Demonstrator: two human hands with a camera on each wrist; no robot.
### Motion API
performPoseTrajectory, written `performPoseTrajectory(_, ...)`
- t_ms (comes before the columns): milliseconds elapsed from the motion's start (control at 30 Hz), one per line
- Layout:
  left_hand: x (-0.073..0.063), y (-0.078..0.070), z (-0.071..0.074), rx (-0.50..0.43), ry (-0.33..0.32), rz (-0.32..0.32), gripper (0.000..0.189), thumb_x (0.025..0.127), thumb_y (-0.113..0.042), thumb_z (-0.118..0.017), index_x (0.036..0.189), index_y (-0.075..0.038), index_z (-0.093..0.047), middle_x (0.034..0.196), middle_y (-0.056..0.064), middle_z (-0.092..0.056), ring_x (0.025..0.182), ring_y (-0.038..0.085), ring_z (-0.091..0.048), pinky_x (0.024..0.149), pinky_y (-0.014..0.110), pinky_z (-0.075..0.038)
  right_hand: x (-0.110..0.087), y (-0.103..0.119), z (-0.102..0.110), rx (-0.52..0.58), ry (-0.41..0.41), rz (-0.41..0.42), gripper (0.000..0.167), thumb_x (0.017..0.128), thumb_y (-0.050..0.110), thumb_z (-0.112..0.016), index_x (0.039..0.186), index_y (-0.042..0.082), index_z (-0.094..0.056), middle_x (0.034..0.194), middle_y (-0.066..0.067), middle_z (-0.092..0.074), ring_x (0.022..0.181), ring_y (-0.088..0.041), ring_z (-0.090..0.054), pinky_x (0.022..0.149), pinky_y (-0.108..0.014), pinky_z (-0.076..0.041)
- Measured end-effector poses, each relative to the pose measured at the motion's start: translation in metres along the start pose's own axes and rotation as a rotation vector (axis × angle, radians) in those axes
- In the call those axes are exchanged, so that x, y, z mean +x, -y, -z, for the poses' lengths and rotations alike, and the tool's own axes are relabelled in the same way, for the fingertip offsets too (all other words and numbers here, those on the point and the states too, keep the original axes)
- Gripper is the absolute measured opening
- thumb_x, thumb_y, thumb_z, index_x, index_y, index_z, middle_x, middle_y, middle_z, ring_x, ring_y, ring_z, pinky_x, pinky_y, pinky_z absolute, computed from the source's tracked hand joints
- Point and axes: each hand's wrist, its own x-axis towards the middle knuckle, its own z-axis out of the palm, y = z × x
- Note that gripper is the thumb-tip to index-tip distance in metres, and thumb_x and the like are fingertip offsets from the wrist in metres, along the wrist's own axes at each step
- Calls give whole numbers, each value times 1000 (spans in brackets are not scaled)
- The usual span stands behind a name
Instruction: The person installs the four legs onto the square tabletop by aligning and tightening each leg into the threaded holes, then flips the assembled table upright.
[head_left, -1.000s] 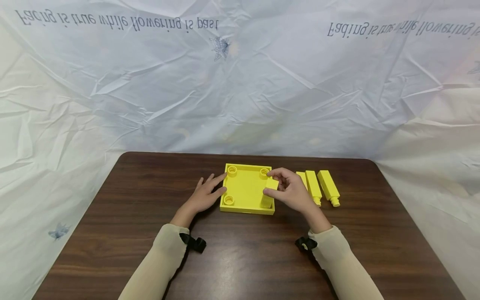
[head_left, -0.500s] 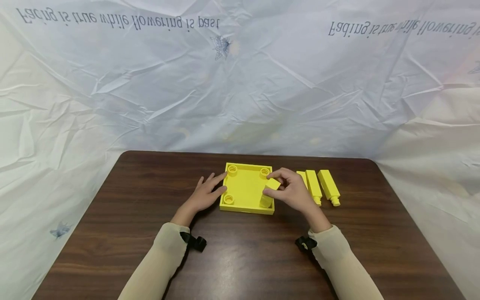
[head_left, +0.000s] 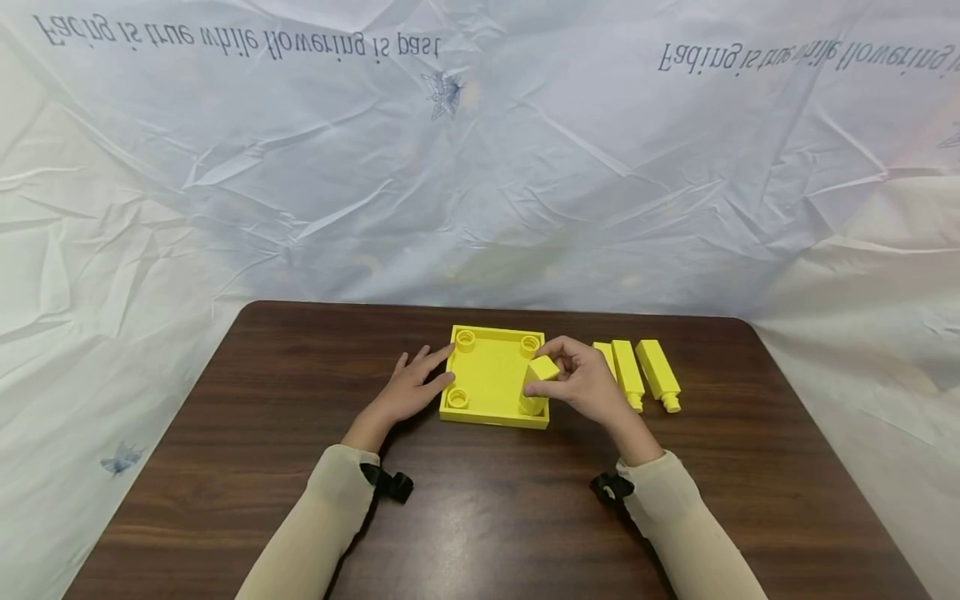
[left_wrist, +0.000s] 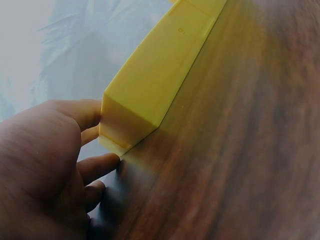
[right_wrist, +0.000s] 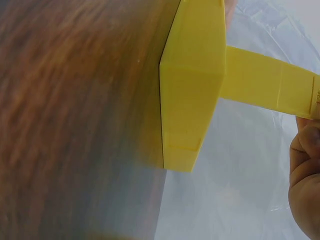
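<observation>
A yellow square toy tabletop (head_left: 491, 375) lies underside up, with round threaded sockets showing at three corners. At its near right corner stands a yellow square leg (head_left: 534, 403), which hides the socket beneath it. My right hand (head_left: 588, 385) pinches the upper part of that leg (right_wrist: 270, 82) between thumb and fingers. On the opposite side, my left hand (head_left: 407, 390) touches the tabletop's left edge with fingers and thumb spread. In the left wrist view, the fingertips meet the yellow side wall (left_wrist: 125, 125).
Several more yellow parts lie right of the tabletop: a leg (head_left: 627, 371) and another leg (head_left: 657, 371) with threaded ends, and one partly hidden behind my right hand. All rest on a dark wooden table (head_left: 480, 517). A pale printed sheet (head_left: 480, 192) hangs behind and beside it.
The yellow leg has turned about its upright axis in my right hand, its square top now showing a different angle. My left hand stays at the tabletop's edge.
</observation>
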Motion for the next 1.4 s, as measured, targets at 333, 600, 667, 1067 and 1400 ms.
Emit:
performPoseTrajectory(333,-1,0,1,-19,-2,26,66,111,-42,-55,168,-20,-31,171,12,-32,162,38,-9,127,61,10,-2,-1,3,27,-10,31,33,83,5,-91,110,7,-72,68,-5,-50,56,-15,-41,54,-26,-39)
performPoseTrajectory(600,0,2,1,-21,-6,27,67,110,-44,-57,168,-21,-33,171,12,-32,162,37,-8,126,62,10,-2,1,3,-45,-63,-10,33,83,13,-94,103,9,-68,74,-6,-53,62,-19,-47,57,-28,-42)
performPoseTrajectory(667,0,2,1,-23,-6,30,68,109,-45,-58,168,-21,-33,170,11,-32,162,37,-8,126,62,10,-2,2,2,-61,-71,-16,34,83,16,-94,101,10,-66,74,-6,-53,63,-20,-48,57,-28,-43)
performPoseTrajectory(1067,-1,0,2,-17,-15,52,69,108,-45,-60,168,-22,-33,170,12,-33,162,37,-7,126,63,8,-1,2,0,-62,-61,-6,37,82,15,-94,100,4,-63,74,-7,-50,62,-19,-46,57,-28,-41)
performPoseTrajectory(1400,-1,0,5,-16,21,25,69,110,-40,-59,169,-20,-30,171,12,-30,162,37,-7,127,61,10,0,-4,12,-105,170,-43,46,89,16,-89,129,4,-71,75,-2,-57,64,-20,-49,61,-30,-45)
